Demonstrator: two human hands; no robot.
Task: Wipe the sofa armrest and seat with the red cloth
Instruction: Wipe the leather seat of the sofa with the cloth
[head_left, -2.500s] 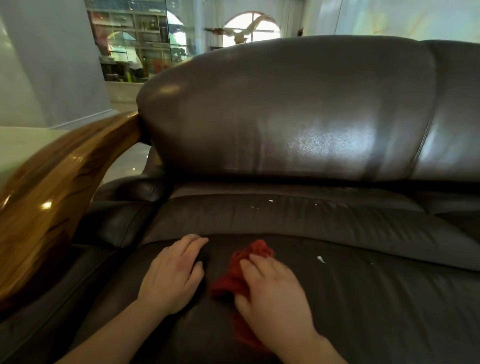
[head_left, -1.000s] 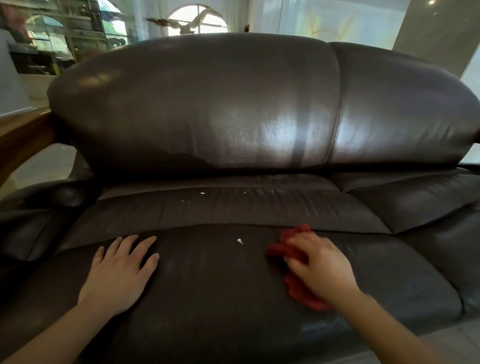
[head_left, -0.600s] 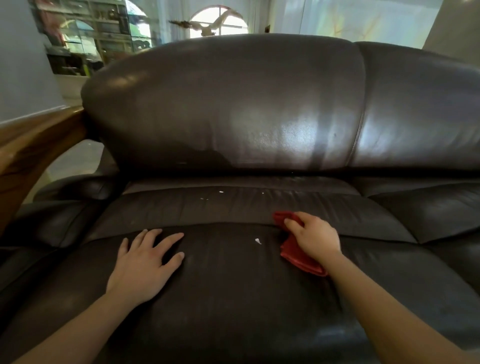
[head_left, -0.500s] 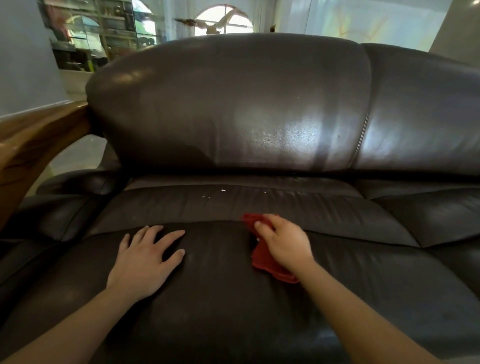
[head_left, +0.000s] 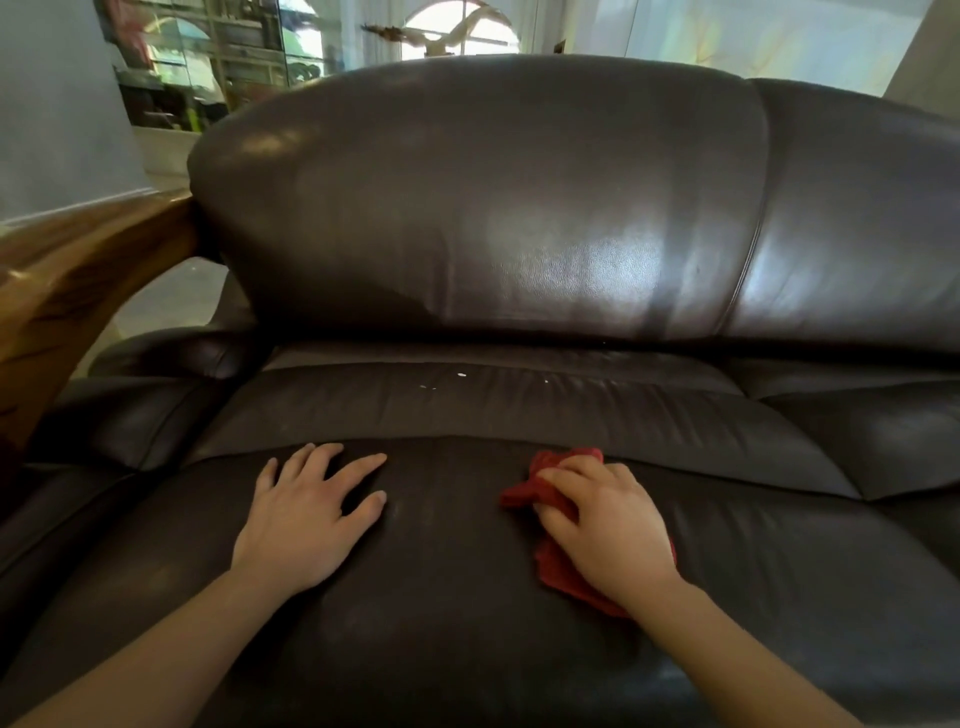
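Note:
The dark brown leather sofa seat (head_left: 441, 597) fills the lower view. My right hand (head_left: 608, 530) lies on the front cushion right of centre, fingers curled over the bunched red cloth (head_left: 524, 491), which sticks out to the left of and below my palm. My left hand (head_left: 306, 519) rests flat on the seat to its left, fingers spread, holding nothing. The glossy wooden armrest (head_left: 78, 291) rises at the far left, with a leather arm pad (head_left: 130, 415) below it. Neither hand touches the armrest.
A few white specks (head_left: 460, 375) lie on the rear seat band near the backrest (head_left: 493, 208). A second seat cushion (head_left: 872, 431) continues to the right. Behind the sofa are a grey wall, glass shelving and an arched window.
My right hand swept the cloth leftward across the front cushion, then drew slightly back toward me. The white speck that lay on the front cushion no longer shows. My left hand stayed put.

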